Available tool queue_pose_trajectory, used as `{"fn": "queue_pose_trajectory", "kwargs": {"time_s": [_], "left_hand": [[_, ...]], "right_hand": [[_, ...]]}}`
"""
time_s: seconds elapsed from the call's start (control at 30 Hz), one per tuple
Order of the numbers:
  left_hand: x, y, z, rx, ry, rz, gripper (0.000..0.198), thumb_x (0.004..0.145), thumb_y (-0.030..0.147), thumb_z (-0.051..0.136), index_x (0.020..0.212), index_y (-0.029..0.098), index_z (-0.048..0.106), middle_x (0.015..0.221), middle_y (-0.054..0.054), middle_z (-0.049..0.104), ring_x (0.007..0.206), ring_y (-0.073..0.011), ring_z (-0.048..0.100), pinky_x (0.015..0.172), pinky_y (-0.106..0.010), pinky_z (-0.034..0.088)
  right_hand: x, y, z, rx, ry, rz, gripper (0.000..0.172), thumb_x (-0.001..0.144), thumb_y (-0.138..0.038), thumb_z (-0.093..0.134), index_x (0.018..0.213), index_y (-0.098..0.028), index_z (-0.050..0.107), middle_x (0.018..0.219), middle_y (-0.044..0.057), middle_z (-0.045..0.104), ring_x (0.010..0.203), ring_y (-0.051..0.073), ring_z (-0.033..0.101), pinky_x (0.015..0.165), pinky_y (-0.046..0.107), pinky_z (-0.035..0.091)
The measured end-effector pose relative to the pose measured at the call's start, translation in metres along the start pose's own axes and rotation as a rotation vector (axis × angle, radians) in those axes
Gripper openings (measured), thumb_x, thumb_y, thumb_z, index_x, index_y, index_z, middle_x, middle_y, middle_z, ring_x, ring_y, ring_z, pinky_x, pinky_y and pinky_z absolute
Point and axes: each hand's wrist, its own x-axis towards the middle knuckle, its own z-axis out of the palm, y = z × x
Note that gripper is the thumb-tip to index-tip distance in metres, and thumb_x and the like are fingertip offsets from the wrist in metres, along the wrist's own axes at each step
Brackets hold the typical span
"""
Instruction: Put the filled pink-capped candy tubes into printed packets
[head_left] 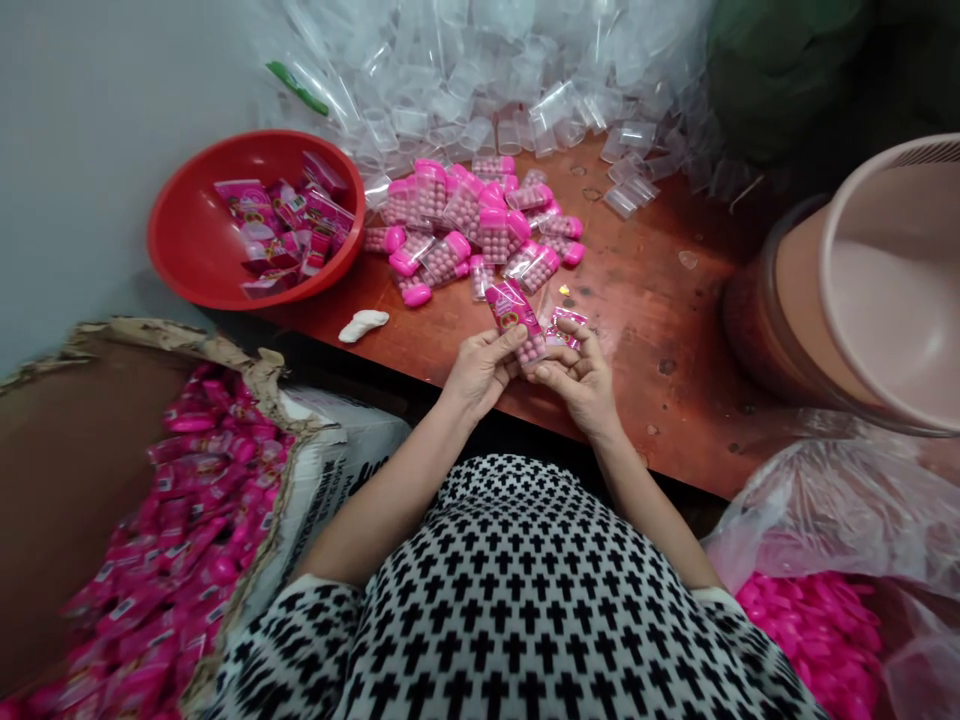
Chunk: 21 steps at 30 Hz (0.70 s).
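Note:
My left hand (478,372) and my right hand (581,378) meet over the near edge of the brown table (660,330). Together they grip a small clear candy container (516,318) with a pink label and pink balls inside. It tilts up and away from me. My right hand's fingers also curl around a crumpled pink label (564,325). Just beyond lies a heap of filled containers with pink caps (474,225).
A red bowl (187,245) holding pink labels stands at the table's left. Empty clear containers (487,90) are piled at the back. A cardboard box of finished pink packs (180,560) is at lower left, a beige bucket (877,290) at right, a bag of pink caps (817,630) at lower right.

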Motion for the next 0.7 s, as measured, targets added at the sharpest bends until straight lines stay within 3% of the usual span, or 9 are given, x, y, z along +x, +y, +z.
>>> {"fn": "queue_pose_trajectory", "kwargs": {"time_s": [0.13, 0.23, 0.3, 0.37, 0.47, 0.5, 0.57, 0.63, 0.7], "left_hand": [[-0.006, -0.008, -0.002, 0.006, -0.039, -0.022, 0.028, 0.060, 0.026, 0.088, 0.070, 0.007, 0.070, 0.067, -0.006, 0.070, 0.060, -0.0108, 0.063, 0.062, -0.023, 0.052], [-0.022, -0.007, -0.004, 0.016, -0.007, 0.027, 0.028, 0.058, 0.027, 0.089, 0.070, 0.009, 0.071, 0.070, -0.006, 0.071, 0.063, -0.0125, 0.065, 0.069, -0.025, 0.055], [-0.040, 0.006, -0.011, 0.006, 0.088, 0.164, 0.026, 0.059, 0.030, 0.089, 0.072, 0.013, 0.073, 0.077, -0.005, 0.075, 0.072, -0.0157, 0.069, 0.079, -0.029, 0.056], [-0.062, 0.026, -0.024, -0.031, 0.245, 0.402, 0.024, 0.066, 0.040, 0.083, 0.076, 0.020, 0.074, 0.084, 0.000, 0.077, 0.082, -0.0163, 0.070, 0.089, -0.031, 0.056], [-0.087, 0.053, -0.048, -0.020, 0.447, 0.740, 0.042, 0.085, 0.066, 0.053, 0.093, 0.030, 0.074, 0.097, 0.007, 0.076, 0.097, -0.0138, 0.067, 0.098, -0.028, 0.052], [-0.088, 0.056, -0.054, 0.023, 0.449, 0.730, 0.043, 0.085, 0.068, 0.051, 0.096, 0.033, 0.073, 0.101, 0.008, 0.075, 0.103, -0.0141, 0.066, 0.100, -0.028, 0.051], [-0.078, 0.051, -0.055, 0.124, 0.436, 0.679, 0.041, 0.078, 0.069, 0.060, 0.099, 0.035, 0.073, 0.105, 0.007, 0.075, 0.107, -0.0180, 0.065, 0.101, -0.032, 0.050], [-0.052, 0.033, -0.045, 0.331, 0.357, 0.583, 0.035, 0.070, 0.048, 0.079, 0.101, 0.031, 0.074, 0.113, 0.004, 0.073, 0.110, -0.0211, 0.065, 0.105, -0.035, 0.046], [-0.019, 0.010, -0.026, 0.671, 0.155, 0.520, 0.032, 0.073, 0.033, 0.079, 0.104, 0.028, 0.074, 0.123, -0.001, 0.069, 0.123, -0.0211, 0.058, 0.115, -0.036, 0.034]], "right_hand": [[0.001, -0.001, 0.004, -0.023, 0.014, -0.009, 0.059, 0.068, -0.039, 0.082, 0.113, -0.026, 0.046, 0.073, -0.008, 0.068, 0.062, 0.011, 0.068, 0.067, 0.028, 0.060], [0.005, -0.002, 0.014, -0.053, -0.021, -0.003, 0.060, 0.066, -0.042, 0.083, 0.109, -0.026, 0.046, 0.066, -0.010, 0.066, 0.054, 0.010, 0.064, 0.060, 0.026, 0.058], [0.009, -0.004, 0.018, -0.070, -0.064, -0.013, 0.061, 0.064, -0.044, 0.084, 0.108, -0.026, 0.046, 0.068, -0.009, 0.068, 0.055, 0.011, 0.065, 0.058, 0.025, 0.057], [0.014, -0.009, 0.015, -0.103, -0.065, -0.040, 0.056, 0.067, -0.046, 0.081, 0.107, -0.025, 0.048, 0.071, -0.007, 0.070, 0.057, 0.012, 0.067, 0.056, 0.025, 0.056], [0.021, -0.020, -0.003, -0.182, 0.056, -0.104, 0.043, 0.076, -0.049, 0.074, 0.104, -0.025, 0.052, 0.072, -0.005, 0.069, 0.056, 0.011, 0.066, 0.053, 0.024, 0.054], [0.023, -0.024, -0.011, -0.204, 0.115, -0.127, 0.040, 0.077, -0.049, 0.073, 0.102, -0.024, 0.054, 0.071, -0.004, 0.069, 0.055, 0.011, 0.066, 0.052, 0.023, 0.054], [0.025, -0.030, -0.027, -0.229, 0.222, -0.163, 0.038, 0.076, -0.049, 0.074, 0.098, -0.024, 0.055, 0.070, -0.004, 0.068, 0.053, 0.010, 0.065, 0.050, 0.022, 0.052], [0.025, -0.033, -0.039, -0.248, 0.291, -0.177, 0.037, 0.076, -0.048, 0.074, 0.096, -0.023, 0.057, 0.067, -0.005, 0.067, 0.051, 0.010, 0.063, 0.048, 0.021, 0.051], [0.022, -0.034, -0.046, -0.258, 0.318, -0.180, 0.036, 0.076, -0.047, 0.075, 0.096, -0.022, 0.058, 0.066, -0.005, 0.067, 0.050, 0.009, 0.062, 0.048, 0.021, 0.051]]}}
